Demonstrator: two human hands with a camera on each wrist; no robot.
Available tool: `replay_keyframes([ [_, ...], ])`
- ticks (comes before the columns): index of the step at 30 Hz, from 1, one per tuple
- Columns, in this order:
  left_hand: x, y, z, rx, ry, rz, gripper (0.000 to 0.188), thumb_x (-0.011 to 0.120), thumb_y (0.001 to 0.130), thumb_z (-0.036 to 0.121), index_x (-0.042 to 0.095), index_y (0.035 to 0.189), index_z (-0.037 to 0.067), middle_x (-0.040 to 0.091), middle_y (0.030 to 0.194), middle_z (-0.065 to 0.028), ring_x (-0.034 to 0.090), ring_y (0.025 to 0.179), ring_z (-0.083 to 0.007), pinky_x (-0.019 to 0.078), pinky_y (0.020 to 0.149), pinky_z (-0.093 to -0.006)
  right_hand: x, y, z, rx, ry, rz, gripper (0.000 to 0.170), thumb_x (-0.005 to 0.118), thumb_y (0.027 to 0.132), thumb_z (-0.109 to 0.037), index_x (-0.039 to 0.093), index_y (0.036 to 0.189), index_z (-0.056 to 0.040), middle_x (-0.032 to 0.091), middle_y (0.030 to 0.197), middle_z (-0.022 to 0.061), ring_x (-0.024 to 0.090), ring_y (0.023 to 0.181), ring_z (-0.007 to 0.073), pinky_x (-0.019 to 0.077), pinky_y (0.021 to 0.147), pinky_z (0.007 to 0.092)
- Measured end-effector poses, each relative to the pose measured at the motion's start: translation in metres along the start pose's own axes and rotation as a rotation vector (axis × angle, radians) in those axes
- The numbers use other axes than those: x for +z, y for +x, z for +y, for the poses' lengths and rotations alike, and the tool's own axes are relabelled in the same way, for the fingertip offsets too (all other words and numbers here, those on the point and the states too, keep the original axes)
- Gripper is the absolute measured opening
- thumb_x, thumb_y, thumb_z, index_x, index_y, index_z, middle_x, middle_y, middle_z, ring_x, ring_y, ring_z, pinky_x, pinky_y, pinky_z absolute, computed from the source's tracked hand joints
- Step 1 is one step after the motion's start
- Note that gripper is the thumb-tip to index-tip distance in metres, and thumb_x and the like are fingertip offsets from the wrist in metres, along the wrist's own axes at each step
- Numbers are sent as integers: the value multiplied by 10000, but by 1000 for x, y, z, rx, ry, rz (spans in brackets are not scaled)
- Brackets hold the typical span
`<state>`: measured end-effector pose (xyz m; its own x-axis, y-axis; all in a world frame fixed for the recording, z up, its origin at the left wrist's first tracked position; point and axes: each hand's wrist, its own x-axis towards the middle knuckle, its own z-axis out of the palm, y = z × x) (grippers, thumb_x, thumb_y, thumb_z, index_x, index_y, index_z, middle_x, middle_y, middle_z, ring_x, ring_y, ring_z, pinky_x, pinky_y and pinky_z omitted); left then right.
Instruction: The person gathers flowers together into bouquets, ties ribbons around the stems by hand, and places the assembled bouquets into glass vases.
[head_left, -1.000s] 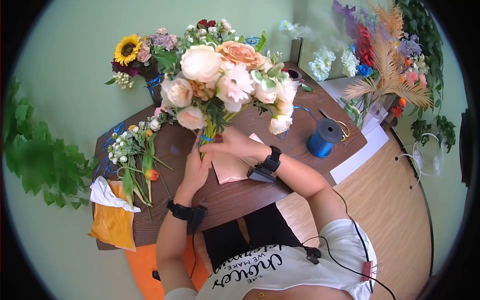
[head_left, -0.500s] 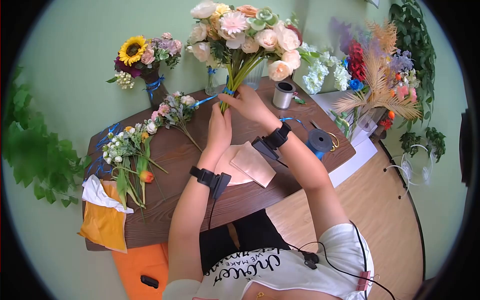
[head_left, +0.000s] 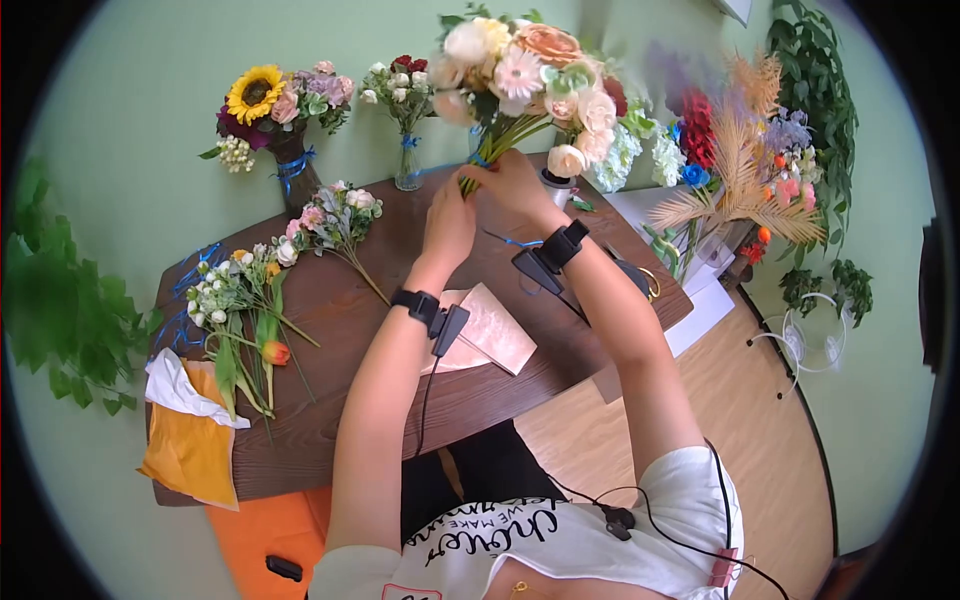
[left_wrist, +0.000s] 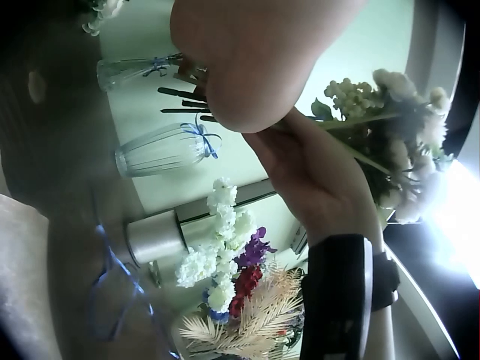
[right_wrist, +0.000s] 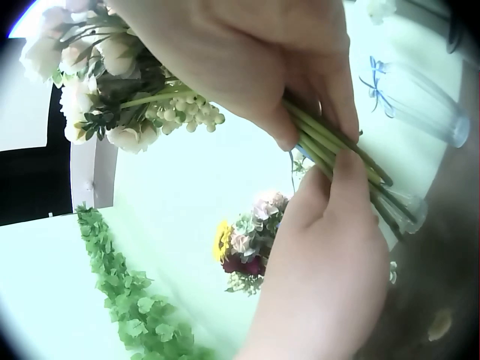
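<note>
A large bouquet of cream, blush and peach artificial flowers point(head_left: 518, 75) is raised over the far side of the table, its heads tilted up and away. My left hand point(head_left: 450, 225) grips the lower stems point(right_wrist: 319, 146), thumb along them in the right wrist view. Just above it, my right hand point(head_left: 515, 188) holds the bundle near the blue tie. The stem ends stick out below both hands. Behind them, a ribbed glass vase point(left_wrist: 161, 150) with a blue bow stands on the table, largely hidden by the bouquet in the head view.
Loose stems of small flowers point(head_left: 240, 300) and an orange envelope point(head_left: 195, 435) lie left on the table point(head_left: 330, 400). Pink wrapping sheets point(head_left: 490, 325) lie in front. Two filled vases, one with a sunflower point(head_left: 255, 92), stand at the back. A silver ribbon spool point(left_wrist: 154, 238) stands right.
The bouquet and both hands have moved away from the body, towards the table's far side and to the right. Both hands keep hold of the stems.
</note>
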<state>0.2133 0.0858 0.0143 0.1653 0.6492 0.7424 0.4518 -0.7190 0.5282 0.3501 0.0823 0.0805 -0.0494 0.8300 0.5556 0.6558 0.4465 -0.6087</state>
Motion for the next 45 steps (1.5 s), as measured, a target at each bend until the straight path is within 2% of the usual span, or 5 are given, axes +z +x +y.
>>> replay_keyframes([
  [7, -3, -6, 17, 16, -36, 104, 607, 602, 866, 163, 323, 1373, -22, 406, 1335, -241, 382, 1253, -397, 312, 1057, -433, -34, 71, 30, 23, 138, 207, 434, 706, 769, -361, 630, 833, 62, 661, 732, 168, 658, 705, 296, 502, 660, 380],
  [10, 3, -39, -1, -11, -97, 129, 535, 595, 865, 127, 374, 1335, 0, 410, 1335, -214, 399, 1244, -377, 325, 1050, -424, -46, 117, 55, -31, 72, 340, 317, 703, 806, -249, 622, 781, 56, 651, 685, 106, 658, 637, 160, 495, 548, 288],
  [17, 11, -73, -32, -98, -152, 173, 363, 582, 841, 61, 490, 1191, 25, 462, 1232, -172, 468, 1152, -350, 382, 985, -414, -49, 171, 85, 77, -151, 672, 521, 591, 839, -431, 607, 977, 71, 632, 989, 246, 589, 982, 386, 435, 893, 410],
  [22, 15, -76, -30, -108, -129, 153, 298, 572, 830, 26, 519, 1123, 29, 473, 1198, -146, 507, 1058, -296, 421, 924, -378, -31, 187, 111, 23, -167, 757, 415, 625, 830, -374, 617, 934, 28, 656, 903, 200, 621, 869, 360, 471, 798, 433],
  [45, 13, -76, -22, -134, -112, 144, 230, 579, 803, 25, 562, 1031, 56, 477, 1192, -146, 503, 1089, -340, 417, 925, -416, 13, 222, 183, 167, -317, 208, 523, 631, 796, -483, 632, 1058, -31, 646, 1069, 207, 597, 1039, 380, 470, 885, 432],
])
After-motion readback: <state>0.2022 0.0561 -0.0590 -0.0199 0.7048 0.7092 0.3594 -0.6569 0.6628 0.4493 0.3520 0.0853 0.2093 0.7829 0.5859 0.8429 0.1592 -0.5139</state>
